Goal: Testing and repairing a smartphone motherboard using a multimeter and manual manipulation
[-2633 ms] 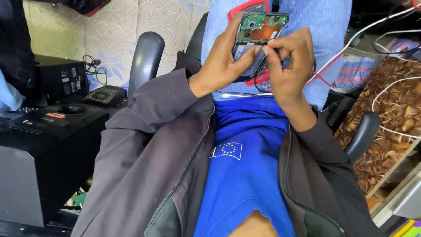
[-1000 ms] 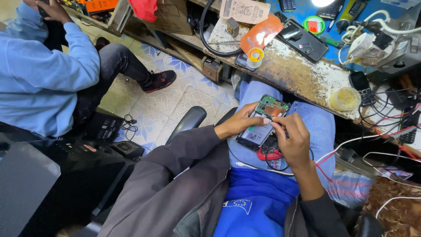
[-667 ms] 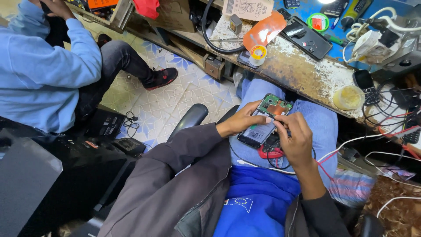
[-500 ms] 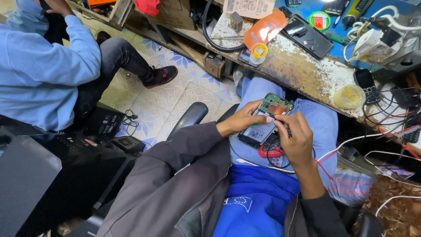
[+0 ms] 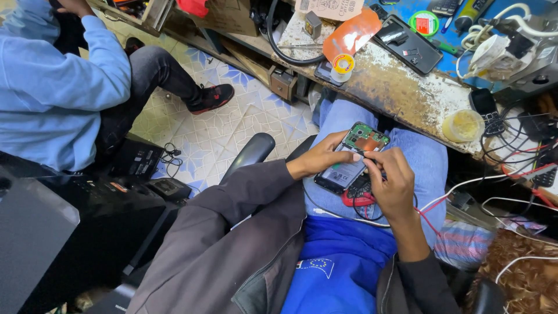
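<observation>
Left hand (image 5: 321, 160): gripping the opened phone (image 5: 350, 158) by its near edge, holding it up over the lap
Right hand (image 5: 390, 181): fingertips pinched together on the phone's exposed board, right beside the left
Red tool (image 5: 360, 197): on the lap, just under both hands
Workbench (image 5: 401, 87): beyond the hands, pretty cluttered
Solder reel (image 5: 343, 64): on it, well apart from the phone
Co-worker's sleeve (image 5: 64, 87): far off past the left hand

Lying on the workbench (image 5: 401, 93): a pale printed cardboard box (image 5: 329, 8) at its far edge, a round green-and-red label (image 5: 425, 23) nearby, a dark phone screen (image 5: 408, 45) alongside.
</observation>
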